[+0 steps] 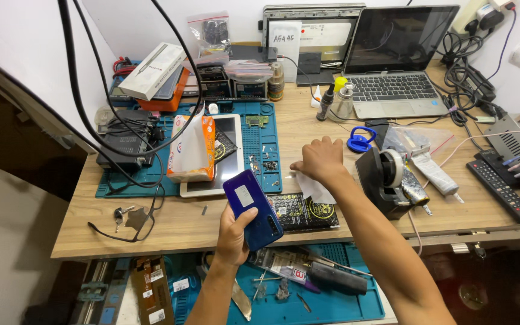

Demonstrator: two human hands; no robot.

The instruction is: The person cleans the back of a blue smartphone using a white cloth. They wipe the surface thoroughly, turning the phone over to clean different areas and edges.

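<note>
Head view. A blue phone is held back-side up in the left hand, just below the middle of the frame at about six o'clock. The fingers are closed round its lower end, with the thumb along the left edge. The phone is raised over the front edge of the wooden bench and touches nothing else. A pale sticker is seen on its back. The back cover appears to be in place; the screen side is turned away and cannot be judged.

The right hand is set down at about two o'clock from the phone, palm down, fingers curled and pressed on a white sheet lying on the bench. Whether the sheet is pinched or only pressed flat cannot be told from this angle.

A black printed packet lies at three o'clock of the phone, just beside it. A tissue box stands on a white tablet at eleven o'clock, on the blue work mat. A tape dispenser stands near the right forearm, and a laptop is at one o'clock, well apart.

Progress, as judged: the phone is in hand and closed up, the sheet is only now being handled; no tool has been taken up, and those in the open drawer at six o'clock lie untouched.
</note>
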